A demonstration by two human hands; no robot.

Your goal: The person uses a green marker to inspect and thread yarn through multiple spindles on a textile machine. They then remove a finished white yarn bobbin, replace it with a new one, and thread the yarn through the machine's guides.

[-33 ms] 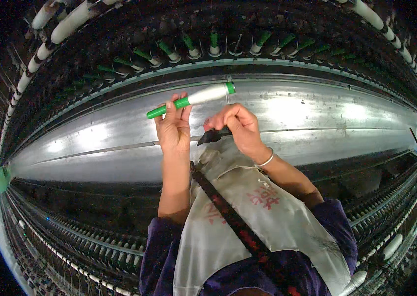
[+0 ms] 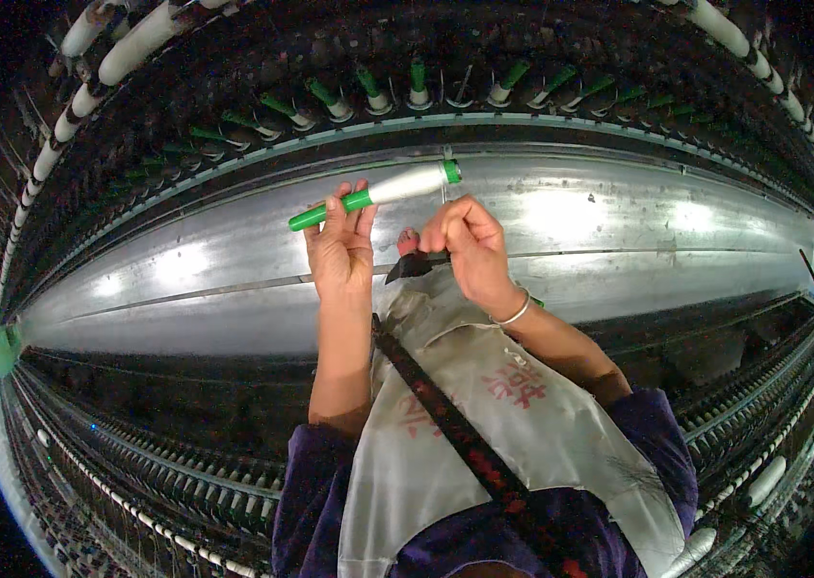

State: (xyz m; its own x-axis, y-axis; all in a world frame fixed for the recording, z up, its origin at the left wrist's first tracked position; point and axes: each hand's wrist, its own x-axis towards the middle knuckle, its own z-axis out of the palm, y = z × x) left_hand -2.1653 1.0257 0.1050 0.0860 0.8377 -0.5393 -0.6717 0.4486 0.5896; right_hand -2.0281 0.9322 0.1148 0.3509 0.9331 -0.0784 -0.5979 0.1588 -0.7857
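Note:
My left hand (image 2: 341,236) holds a spinning bobbin (image 2: 409,183) by its bare green end, between thumb and fingers. White yarn is wound on the bobbin's far part, and its green rim points up and to the right. My right hand (image 2: 470,246), with a bracelet at the wrist, is closed with fingertips pinched together, just below the bobbin's wound end and apart from it. Any thread between those fingers is too fine to make out. Below both hands is my pale apron (image 2: 465,385), crossed by a dark strap (image 2: 436,409).
Beyond my hands runs a machine frame with a row of green-topped bobbins (image 2: 418,82) on spindles; one spindle (image 2: 462,89) stands bare. White rolls (image 2: 142,43) line the upper rim. Underfoot lies a shiny metal floor (image 2: 600,207). Another machine row (image 2: 205,491) stands behind me.
My right hand has shifted very slightly left and up. A bit of green now shows beside its wrist. The bobbin in my left hand has barely moved.

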